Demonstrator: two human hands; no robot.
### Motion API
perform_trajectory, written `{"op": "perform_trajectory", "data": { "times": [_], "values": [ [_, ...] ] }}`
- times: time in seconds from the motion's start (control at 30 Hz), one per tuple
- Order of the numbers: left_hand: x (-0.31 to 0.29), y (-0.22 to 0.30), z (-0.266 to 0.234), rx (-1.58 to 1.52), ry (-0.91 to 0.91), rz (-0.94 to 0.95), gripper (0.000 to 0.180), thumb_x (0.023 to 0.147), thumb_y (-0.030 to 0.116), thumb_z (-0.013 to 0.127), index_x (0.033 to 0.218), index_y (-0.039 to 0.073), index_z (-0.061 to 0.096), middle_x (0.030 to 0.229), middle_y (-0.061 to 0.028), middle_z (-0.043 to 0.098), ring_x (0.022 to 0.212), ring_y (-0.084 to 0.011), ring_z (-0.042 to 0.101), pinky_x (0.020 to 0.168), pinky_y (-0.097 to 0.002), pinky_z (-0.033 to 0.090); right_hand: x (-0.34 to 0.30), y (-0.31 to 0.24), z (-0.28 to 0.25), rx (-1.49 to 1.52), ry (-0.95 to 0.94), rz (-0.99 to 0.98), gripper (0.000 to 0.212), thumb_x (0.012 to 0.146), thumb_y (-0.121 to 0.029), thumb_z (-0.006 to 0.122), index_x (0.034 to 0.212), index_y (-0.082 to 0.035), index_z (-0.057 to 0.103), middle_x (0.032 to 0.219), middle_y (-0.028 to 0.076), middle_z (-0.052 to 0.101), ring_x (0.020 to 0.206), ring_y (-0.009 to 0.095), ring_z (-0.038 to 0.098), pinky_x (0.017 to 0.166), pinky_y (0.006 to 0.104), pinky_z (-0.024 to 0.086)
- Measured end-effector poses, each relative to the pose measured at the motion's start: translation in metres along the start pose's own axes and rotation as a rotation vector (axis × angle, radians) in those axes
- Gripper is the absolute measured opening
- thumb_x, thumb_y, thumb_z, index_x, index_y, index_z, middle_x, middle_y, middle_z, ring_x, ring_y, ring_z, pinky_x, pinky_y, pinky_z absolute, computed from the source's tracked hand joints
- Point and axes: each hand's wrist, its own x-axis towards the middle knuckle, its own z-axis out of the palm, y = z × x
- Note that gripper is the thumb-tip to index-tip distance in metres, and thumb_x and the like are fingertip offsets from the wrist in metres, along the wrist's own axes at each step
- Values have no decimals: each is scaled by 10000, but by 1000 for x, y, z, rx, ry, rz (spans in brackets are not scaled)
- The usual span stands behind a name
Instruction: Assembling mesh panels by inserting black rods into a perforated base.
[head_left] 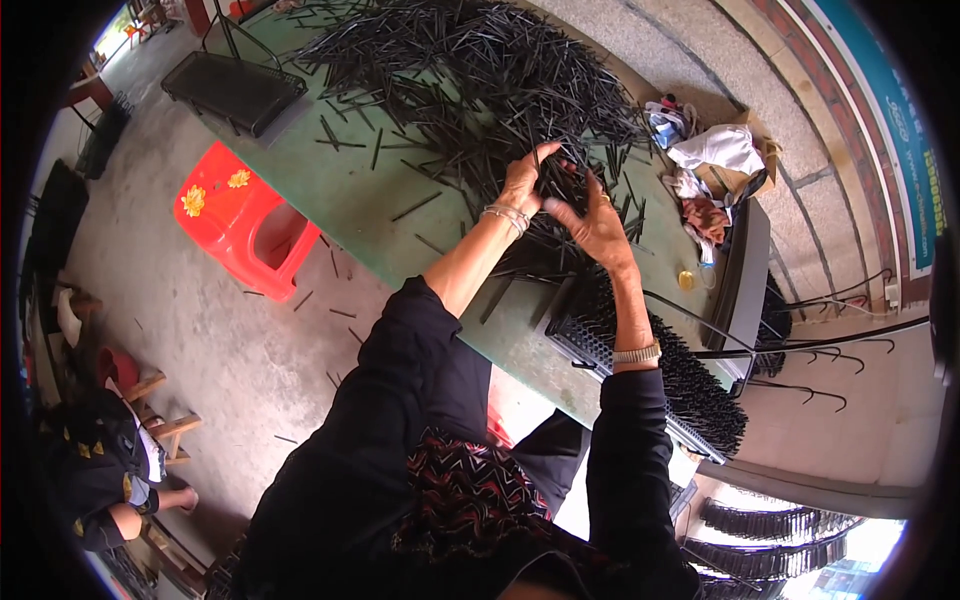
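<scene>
A perforated black tray (573, 343) on the green table (350, 185) was packed with short black bristle-like pieces, while at the right a brown carton (766, 140) held a white cloth (715, 148) and other crumpled fabric lay beside it. The loose black sticks (480, 55) were heaped across the far part of the table, their long axes crossing in every direction; strays lay flat around the heap, several slanting toward the upper right. The left hand (522, 180) reached into the near side of this heap, its index finger pointing right, though I cannot tell whether its fingers were clamped on any sticks. Just beside it, the right hand (600, 232) had its thumb apart from the upward-pointing fingers. The packed tray ran lengthwise down to the right, near the table's front edge. Bare tabletop showed left of the hands, among scattered sticks, and beyond the edge a red stool (228, 225) stood on the grey floor (230, 350).
</scene>
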Motion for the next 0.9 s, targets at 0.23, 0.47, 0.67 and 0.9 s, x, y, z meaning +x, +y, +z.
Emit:
{"op": "perform_trajectory", "data": {
  "times": [0.23,0.47,0.67,0.9],
  "values": [
    [5,8,5,-114,76,39,257,828,232,721,950,50,586,812,-86,605,770,-282,663,726,-466,579,1,15,9,-451,-37,80,804,807,-386,704,1361,70,341,992,282,643,988,411,620,832,419,491],
    [15,23,-9,-159,18,-6,279,828,294,728,872,57,587,770,-107,615,710,-272,636,721,-476,570,-2,11,16,-549,32,-51,293,868,-274,623,935,-13,507,769,232,621,811,431,598,682,487,453],
    [22,35,-19,-214,53,101,234,823,239,712,851,53,573,739,-94,606,653,-257,600,699,-479,557,-6,11,-19,-590,-114,-69,260,878,-257,610,938,-16,534,815,235,613,815,414,592,681,471,443],
    [2,45,-34,74,78,62,259,855,230,687,997,30,604,911,-140,675,822,-240,676,701,-403,582,8,15,-45,-218,34,22,229,919,-206,571,931,23,566,664,7,505,640,99,426,556,305,369]
  ]
}}
